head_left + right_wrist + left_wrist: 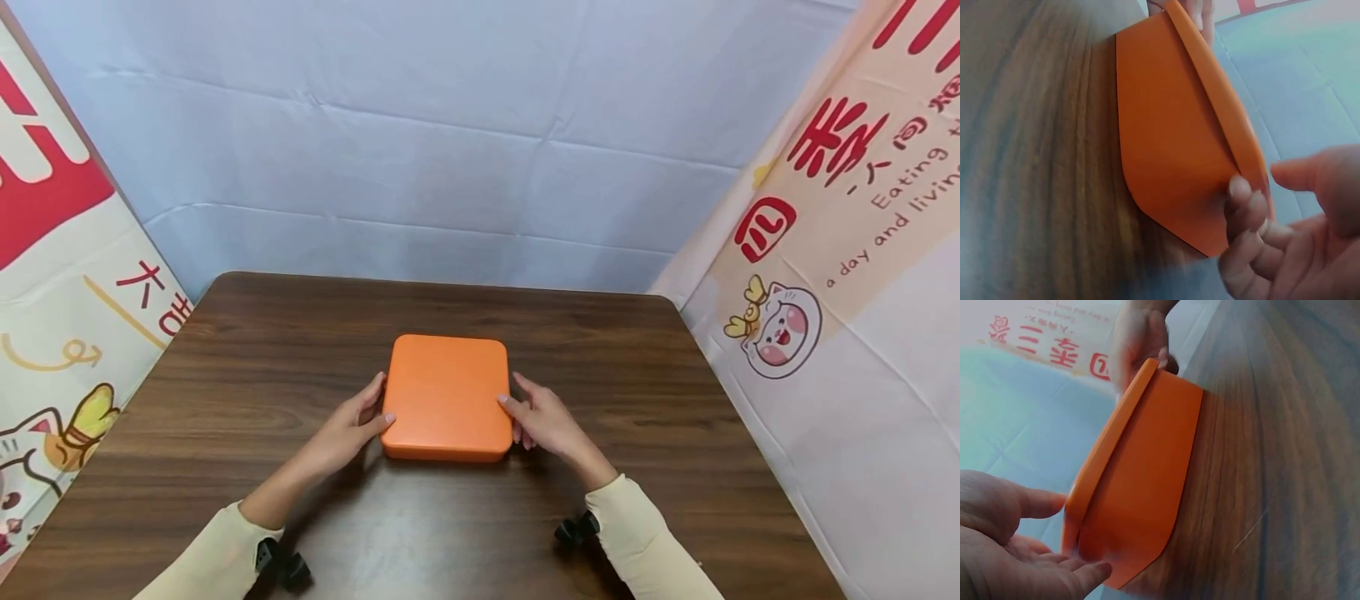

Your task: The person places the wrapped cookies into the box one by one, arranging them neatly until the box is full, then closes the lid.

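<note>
An orange square box (448, 393) with rounded corners lies on the table, its lid in place. In both wrist views the lid (1113, 434) has a rim that stands out a little beyond the box wall (1166, 119). My left hand (347, 429) holds the lid's left edge, thumb at the top and fingertips by the rim underneath. On the opposite side my right hand (546, 418) grips the right edge, its thumb on top and its curled fingers (1247, 209) against the side below the rim. What is inside the box is hidden.
The dark wooden table (637, 375) extends around the box. A pale blue cloth (450, 142) hangs behind its far edge, with printed cloths (847, 275) along both sides. A black device (577, 530) sits at each wrist beside the cream sleeves (637, 533).
</note>
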{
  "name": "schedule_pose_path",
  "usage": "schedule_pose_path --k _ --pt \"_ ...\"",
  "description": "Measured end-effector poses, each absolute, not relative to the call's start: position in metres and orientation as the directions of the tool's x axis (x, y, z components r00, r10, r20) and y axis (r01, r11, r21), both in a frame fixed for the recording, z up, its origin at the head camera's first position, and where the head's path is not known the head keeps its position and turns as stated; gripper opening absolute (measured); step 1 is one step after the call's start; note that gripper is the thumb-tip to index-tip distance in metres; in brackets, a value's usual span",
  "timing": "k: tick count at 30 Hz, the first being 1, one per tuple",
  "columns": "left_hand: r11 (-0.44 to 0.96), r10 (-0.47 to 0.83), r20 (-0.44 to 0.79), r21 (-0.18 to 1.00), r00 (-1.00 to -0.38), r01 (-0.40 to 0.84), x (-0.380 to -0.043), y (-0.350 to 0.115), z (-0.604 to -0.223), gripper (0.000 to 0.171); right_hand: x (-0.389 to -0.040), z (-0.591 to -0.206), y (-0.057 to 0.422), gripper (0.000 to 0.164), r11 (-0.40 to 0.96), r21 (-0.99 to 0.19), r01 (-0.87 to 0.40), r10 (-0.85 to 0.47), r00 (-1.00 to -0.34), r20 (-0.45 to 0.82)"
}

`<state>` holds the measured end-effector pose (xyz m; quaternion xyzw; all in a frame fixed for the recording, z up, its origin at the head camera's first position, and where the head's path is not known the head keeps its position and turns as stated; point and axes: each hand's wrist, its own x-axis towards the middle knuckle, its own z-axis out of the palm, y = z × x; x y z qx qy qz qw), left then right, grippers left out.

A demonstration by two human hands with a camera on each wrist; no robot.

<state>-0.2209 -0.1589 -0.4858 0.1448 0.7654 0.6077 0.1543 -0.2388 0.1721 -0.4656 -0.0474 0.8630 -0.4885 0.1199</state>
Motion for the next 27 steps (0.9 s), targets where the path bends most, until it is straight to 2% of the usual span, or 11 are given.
schedule_pose_path --k 5,9,13,21,27 --pt "0.161 0.299 -0.169 0.979 -0.939 -0.125 -0.210 -0.156 -0.487 0.073 -0.260 -0.466 0.171 0.045 0.429 -0.903 -0.016 -0.019 -1.000 0.008" --pt "0.027 0.265 -0.218 0.975 -0.939 -0.218 -0.199 -0.152 -0.490 0.069 -0.281 -0.468 0.171 0.041 0.336 -0.941 -0.038 0.030 -0.998 0.051" --pt "-0.029 0.283 -0.200 0.976 -0.938 -0.217 -0.188 -0.147 -0.494 0.068 -0.298 -0.475 0.171 0.045 0.313 -0.950 -0.015 -0.005 -1.000 0.014" --pt "0.014 0.323 -0.169 0.985 -0.931 -0.174 -0.179 -0.142 -0.500 0.073 -0.318 -0.492 0.173 0.052 0.268 -0.963 0.023 -0.118 -0.991 -0.057" --pt "0.027 0.321 -0.137 0.990 -0.937 -0.135 -0.178 -0.140 -0.502 0.071 -0.320 -0.495 0.172 0.049 0.268 -0.963 0.016 -0.115 -0.992 -0.048"
